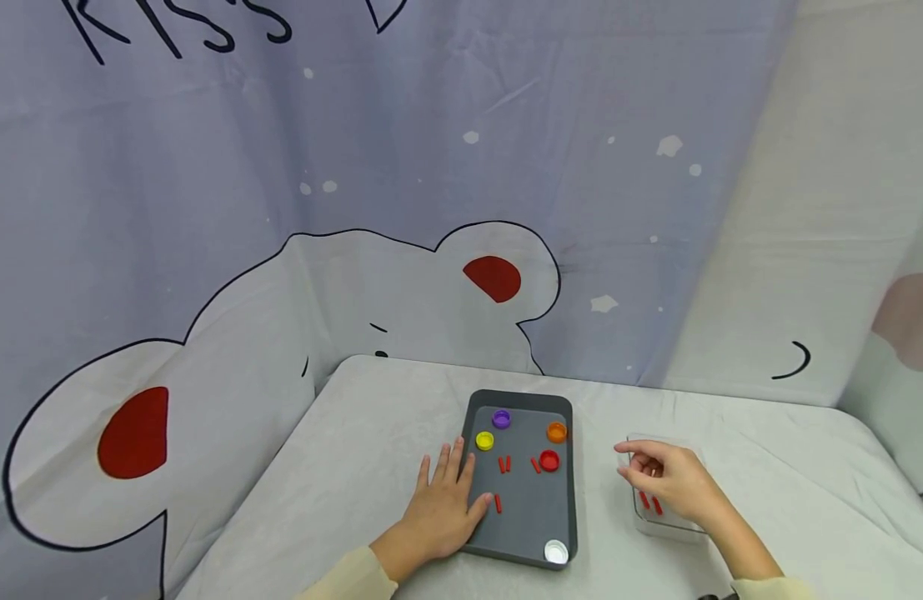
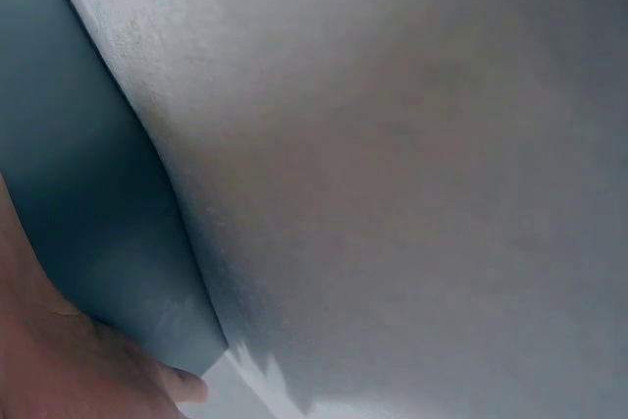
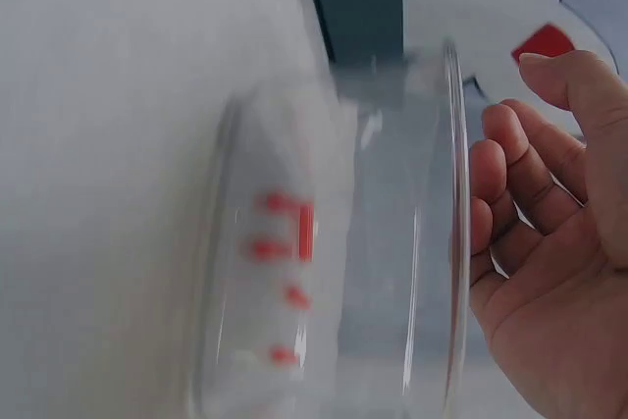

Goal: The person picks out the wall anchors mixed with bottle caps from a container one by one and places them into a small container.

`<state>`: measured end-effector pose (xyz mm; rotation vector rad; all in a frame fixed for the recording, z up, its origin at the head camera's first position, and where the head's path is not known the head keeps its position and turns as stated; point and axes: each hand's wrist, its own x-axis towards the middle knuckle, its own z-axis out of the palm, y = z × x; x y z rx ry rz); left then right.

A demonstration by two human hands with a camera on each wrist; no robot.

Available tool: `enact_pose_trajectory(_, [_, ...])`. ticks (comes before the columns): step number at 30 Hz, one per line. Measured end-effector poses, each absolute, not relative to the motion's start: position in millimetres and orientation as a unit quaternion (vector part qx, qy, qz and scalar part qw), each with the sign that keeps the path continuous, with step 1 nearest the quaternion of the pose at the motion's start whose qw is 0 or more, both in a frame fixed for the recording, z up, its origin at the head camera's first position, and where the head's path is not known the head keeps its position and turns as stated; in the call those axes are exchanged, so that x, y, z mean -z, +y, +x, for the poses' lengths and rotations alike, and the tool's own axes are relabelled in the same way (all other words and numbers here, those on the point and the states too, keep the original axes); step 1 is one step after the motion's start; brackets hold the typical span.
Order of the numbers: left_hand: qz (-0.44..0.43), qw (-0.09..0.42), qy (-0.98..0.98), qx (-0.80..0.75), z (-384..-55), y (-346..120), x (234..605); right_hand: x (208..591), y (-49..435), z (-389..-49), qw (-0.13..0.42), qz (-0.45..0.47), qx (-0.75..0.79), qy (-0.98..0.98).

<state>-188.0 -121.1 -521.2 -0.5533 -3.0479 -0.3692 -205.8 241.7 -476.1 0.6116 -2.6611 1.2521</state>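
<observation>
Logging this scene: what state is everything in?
Gray tray: flat
Purple cap: in tray
Yellow cap: in tray
Orange cap: in tray
Red cap: in tray
White cap: in tray
Four red sticks: in tray
Clear box: holding red sticks
Left hand: touching tray
Right hand: partly curled

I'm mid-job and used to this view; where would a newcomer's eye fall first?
Probably the big white bear with red ears on the backdrop, left of center in the head view. Next, the bright round pieces on the gray tray, at whose left edge the left hand rests; then the red sticks in the clear container below the right hand.
</observation>
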Motion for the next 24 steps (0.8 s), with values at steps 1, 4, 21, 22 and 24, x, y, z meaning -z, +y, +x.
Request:
enact_pose_trajectory(1, [-0.178, 0.013, -0.977, 0.119, -187.9, -121.1, 521.4, 476.2, 236.4, -206.4, 0.064, 0.210, -0.422, -0.880])
enact_pose_trajectory(4, [-0.181, 0.018, -0.976, 0.121, -187.8, -121.2, 522.7, 477.1, 221.8, -209.0, 0.063, 0.233, -0.429, -0.870])
enact_pose_trajectory(21, [-0.184, 0.020, -0.975, 0.123, -186.6, -121.3, 520.7, 488.5, 166.4, -222.1, 0.034, 0.316, -0.442, -0.839])
enact_pose_trajectory(22, [-0.183, 0.019, -0.975, 0.123, -186.6, -121.2, 520.0, 488.9, 163.8, -222.5, 0.028, 0.319, -0.442, -0.838])
enact_pose_trajectory(24, [-0.182, 0.017, -0.976, 0.122, -186.6, -120.8, 519.0, 489.9, 158.7, -223.2, 0.015, 0.325, -0.442, -0.836])
